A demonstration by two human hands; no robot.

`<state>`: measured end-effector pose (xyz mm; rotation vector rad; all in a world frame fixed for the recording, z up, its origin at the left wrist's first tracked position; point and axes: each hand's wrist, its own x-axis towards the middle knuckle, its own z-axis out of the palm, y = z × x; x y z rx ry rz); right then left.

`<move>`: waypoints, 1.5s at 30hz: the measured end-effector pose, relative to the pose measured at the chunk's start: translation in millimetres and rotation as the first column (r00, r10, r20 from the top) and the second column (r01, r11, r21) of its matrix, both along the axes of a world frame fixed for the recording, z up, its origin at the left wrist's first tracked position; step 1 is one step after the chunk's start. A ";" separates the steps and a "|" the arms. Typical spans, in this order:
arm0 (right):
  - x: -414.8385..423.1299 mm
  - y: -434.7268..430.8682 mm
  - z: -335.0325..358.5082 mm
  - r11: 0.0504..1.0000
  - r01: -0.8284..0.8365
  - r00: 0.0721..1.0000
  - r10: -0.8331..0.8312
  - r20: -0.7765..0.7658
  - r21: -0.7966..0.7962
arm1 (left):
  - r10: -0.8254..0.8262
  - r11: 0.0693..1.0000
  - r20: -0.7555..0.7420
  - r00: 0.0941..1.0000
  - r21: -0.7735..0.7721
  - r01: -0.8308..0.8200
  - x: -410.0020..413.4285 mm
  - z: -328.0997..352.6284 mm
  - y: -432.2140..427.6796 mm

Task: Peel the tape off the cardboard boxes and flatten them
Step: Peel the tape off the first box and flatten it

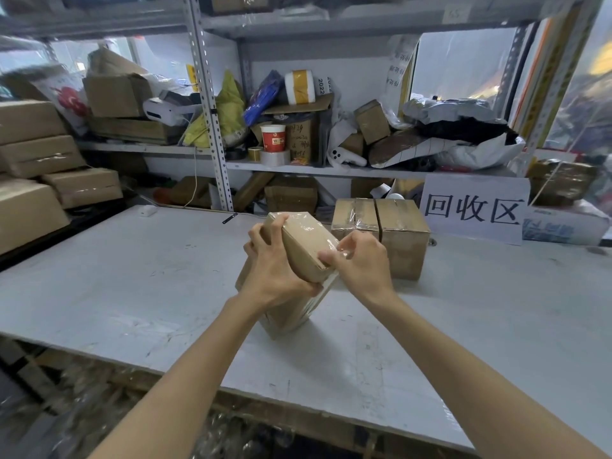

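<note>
2 bare forearms reach in from the bottom edge. The left hand (271,270) grips the left end of a small cardboard box (304,241), fingers curled over its far edge. The right hand (359,260) pinches clear tape (344,250) at the box's near right corner. The box is held tilted at the centre, over a second cardboard box (288,316) on the grey surface (132,276). At 2 o'clock from it stands a larger taped box (381,226); farther that way, a white sign (473,208) with 3 black characters.
</note>
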<state>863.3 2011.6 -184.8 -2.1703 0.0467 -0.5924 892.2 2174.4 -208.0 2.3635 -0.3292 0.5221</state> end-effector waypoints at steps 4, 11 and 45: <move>7.8 -6.8 -6.2 0.997 0.042 0.999 -0.041 -0.013 0.064 | 0.040 0.996 -0.015 0.999 -0.085 -0.041 3.6 0.5 3.4; -0.5 -20.9 -15.6 0.778 0.073 0.992 0.011 -0.129 0.624 | 0.035 0.980 -0.052 0.998 -0.195 -0.044 -1.8 -10.8 8.7; 18.0 -27.2 -15.7 0.938 0.058 0.985 0.001 -0.171 0.341 | -0.112 0.987 0.109 0.988 -0.102 0.123 -9.5 -10.2 -0.9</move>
